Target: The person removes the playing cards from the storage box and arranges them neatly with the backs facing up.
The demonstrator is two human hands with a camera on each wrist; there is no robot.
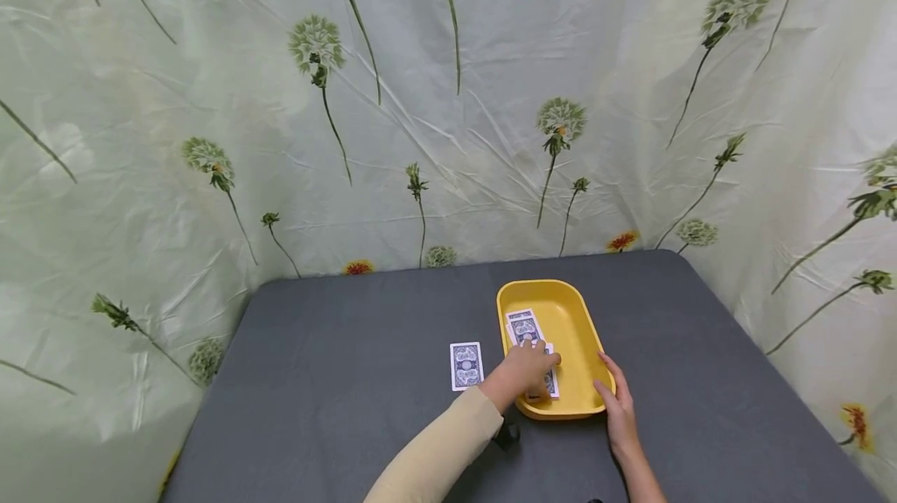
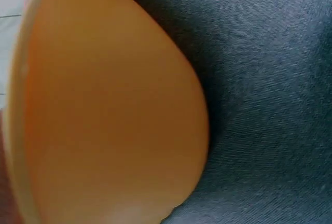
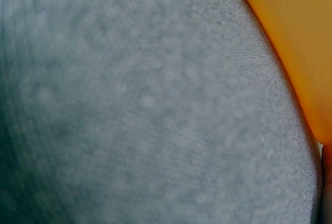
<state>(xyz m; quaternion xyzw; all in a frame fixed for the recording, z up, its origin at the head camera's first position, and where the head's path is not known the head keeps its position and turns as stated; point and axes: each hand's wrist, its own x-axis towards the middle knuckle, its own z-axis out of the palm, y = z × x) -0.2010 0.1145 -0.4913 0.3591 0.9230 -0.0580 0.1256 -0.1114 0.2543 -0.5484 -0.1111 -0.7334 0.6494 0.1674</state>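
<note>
A yellow plastic tray (image 1: 576, 351) stands on the table, with several blue-backed playing cards (image 1: 524, 329) lying along its left side. My left hand (image 1: 524, 371) reaches over the tray's left rim, fingers bent above a playing card (image 1: 551, 378) that it partly hides. Whether the fingers pinch that card or only touch it is hidden. My right hand (image 1: 620, 409) grips the tray's right rim near the front corner. One more playing card (image 1: 466, 366) lies face down on the table, left of the tray. The tray's outer wall (image 2: 114, 105) fills much of the left wrist view.
A dark grey cloth (image 1: 350, 378) covers the table. Behind and beside it hangs a pale curtain (image 1: 434, 137) printed with dandelions. A small black object (image 1: 508, 434) shows beside the left sleeve. In the right wrist view, the tray's wall (image 3: 298, 42) stands at the right edge.
</note>
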